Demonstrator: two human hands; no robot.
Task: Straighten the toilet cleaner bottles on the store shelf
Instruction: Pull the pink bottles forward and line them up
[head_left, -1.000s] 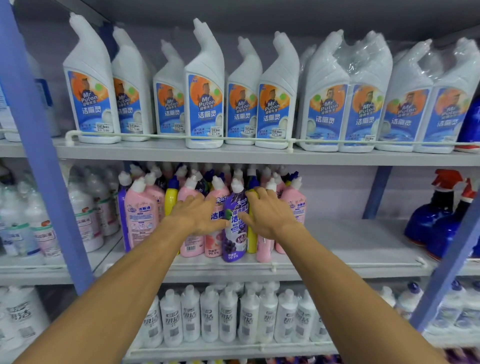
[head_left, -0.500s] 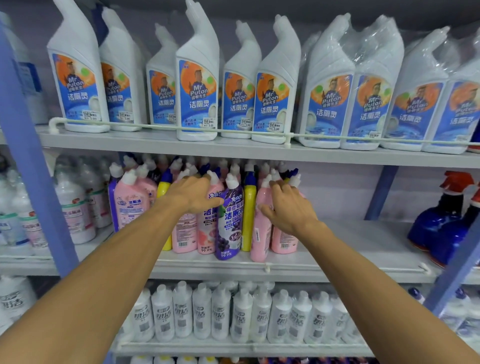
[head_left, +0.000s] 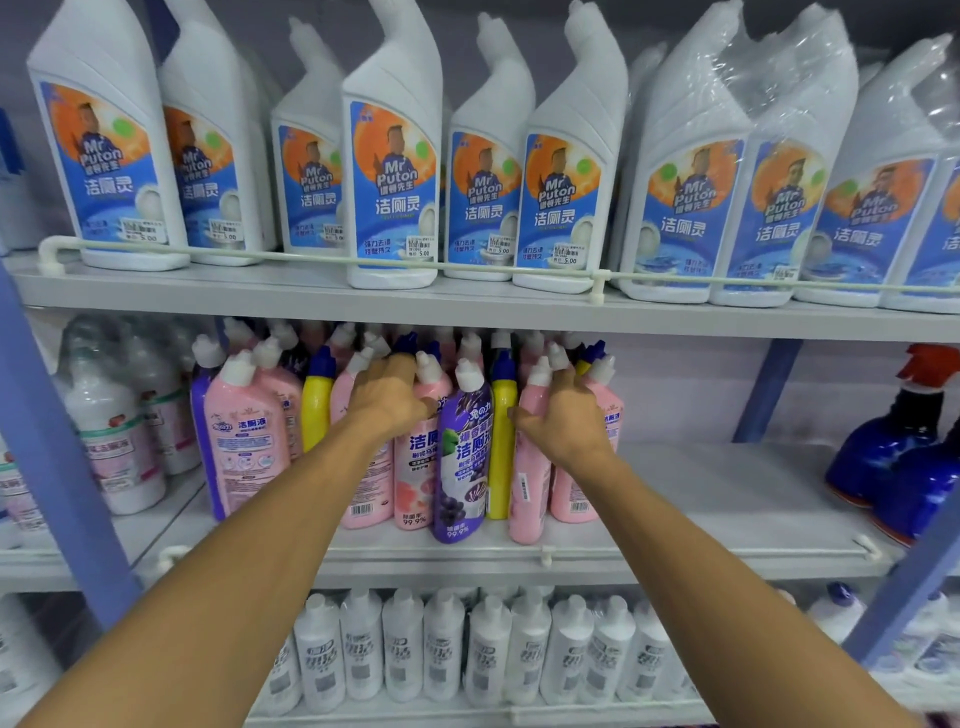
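gripping pink bottles (head_left: 527, 467) on either side, the left hand (head_left: 392, 400) and right hand (head_left: 563, 423) could squeeze the purple bottle (head_left: 462, 467) off the shelf's (head_left: 727, 499) near edge.

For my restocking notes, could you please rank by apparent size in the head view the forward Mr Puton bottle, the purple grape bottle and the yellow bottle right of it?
1. Mr Puton bottle, clearly largest.
2. Purple grape bottle.
3. Yellow bottle, similar height but narrower, partly hidden.
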